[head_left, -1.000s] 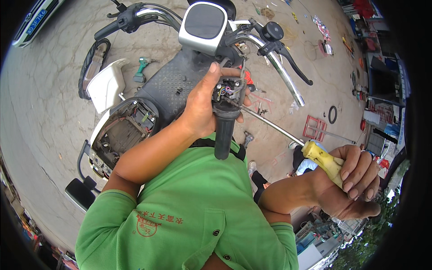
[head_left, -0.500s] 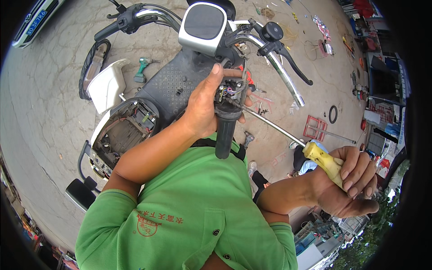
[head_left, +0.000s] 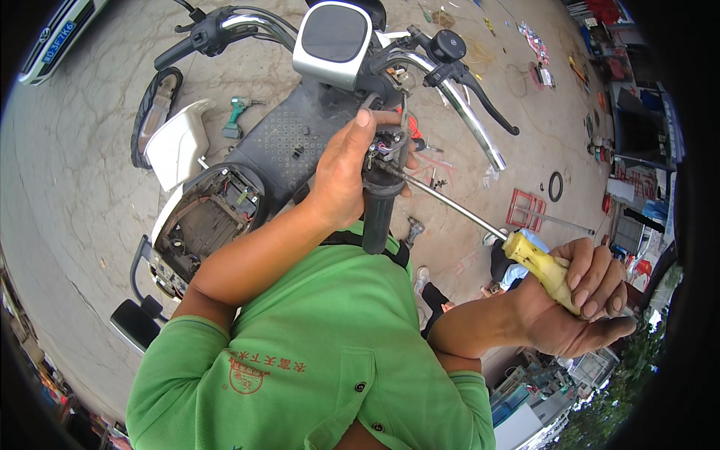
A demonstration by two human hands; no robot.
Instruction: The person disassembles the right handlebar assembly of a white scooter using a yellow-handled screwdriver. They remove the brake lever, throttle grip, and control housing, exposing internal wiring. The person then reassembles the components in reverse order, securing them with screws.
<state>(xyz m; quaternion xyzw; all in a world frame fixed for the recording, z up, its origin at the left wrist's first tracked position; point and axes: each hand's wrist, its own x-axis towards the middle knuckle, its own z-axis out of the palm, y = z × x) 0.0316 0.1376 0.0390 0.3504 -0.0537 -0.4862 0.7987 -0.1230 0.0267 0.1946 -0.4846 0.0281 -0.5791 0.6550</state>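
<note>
My left hand (head_left: 346, 169) is wrapped round a black throttle grip (head_left: 377, 217) from behind, thumb up along its near side. The grip's switch housing (head_left: 386, 145) is opened, and thin coloured wires show inside it. A screwdriver (head_left: 544, 268) with a yellow handle is held in my right hand (head_left: 581, 304), fingers curled over the handle. Its long metal shaft reaches left to the housing, where the tip touches or nearly touches the collar above the grip; the exact contact is too small to tell. The bare chrome handlebar end (head_left: 480, 139) stands beyond.
An electric scooter with a white-framed display (head_left: 332, 41) stands before me, its seat compartment (head_left: 206, 217) uncovered. On the ground lie a green cordless drill (head_left: 238, 116), a white panel (head_left: 178, 142) and a red metal frame (head_left: 526, 210). Another person (head_left: 510, 262) is low at the right.
The grip and housing have shifted slightly up and tilted a little in my left hand. The screwdriver stays at the housing, its handle moved slightly left and up.
</note>
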